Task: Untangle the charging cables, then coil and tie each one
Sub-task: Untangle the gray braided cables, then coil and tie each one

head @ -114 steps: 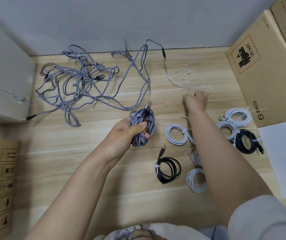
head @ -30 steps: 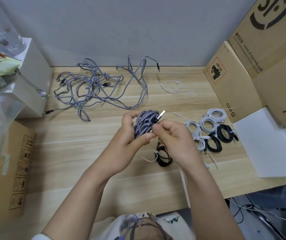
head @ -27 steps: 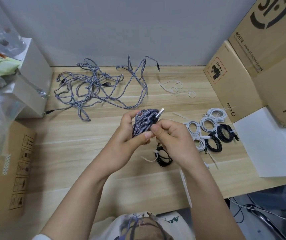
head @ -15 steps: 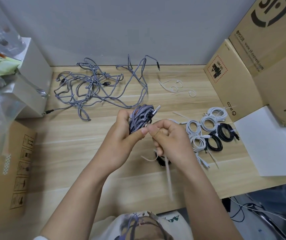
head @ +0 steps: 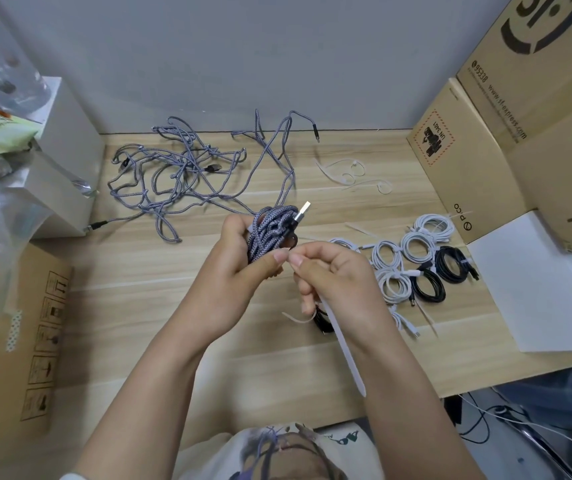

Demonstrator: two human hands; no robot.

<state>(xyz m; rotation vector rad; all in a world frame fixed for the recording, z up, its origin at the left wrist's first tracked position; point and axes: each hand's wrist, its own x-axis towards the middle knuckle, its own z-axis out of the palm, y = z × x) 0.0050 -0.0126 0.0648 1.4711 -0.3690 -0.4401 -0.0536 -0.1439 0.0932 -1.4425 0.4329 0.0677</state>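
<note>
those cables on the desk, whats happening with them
A person is bundling cables. The left hand grips a coiled grey braided cable, and the right hand holds a white zip tie next to it, not yet closed around the coil. More grey cables lie tangled at the back of the wooden desk. Tied white and black coils sit to the right, spare ties beyond.

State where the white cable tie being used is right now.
In the head view, the white cable tie is pinched in the right hand, hanging toward the table edge, just right of the coiled grey cable gripped by the left hand.
</note>
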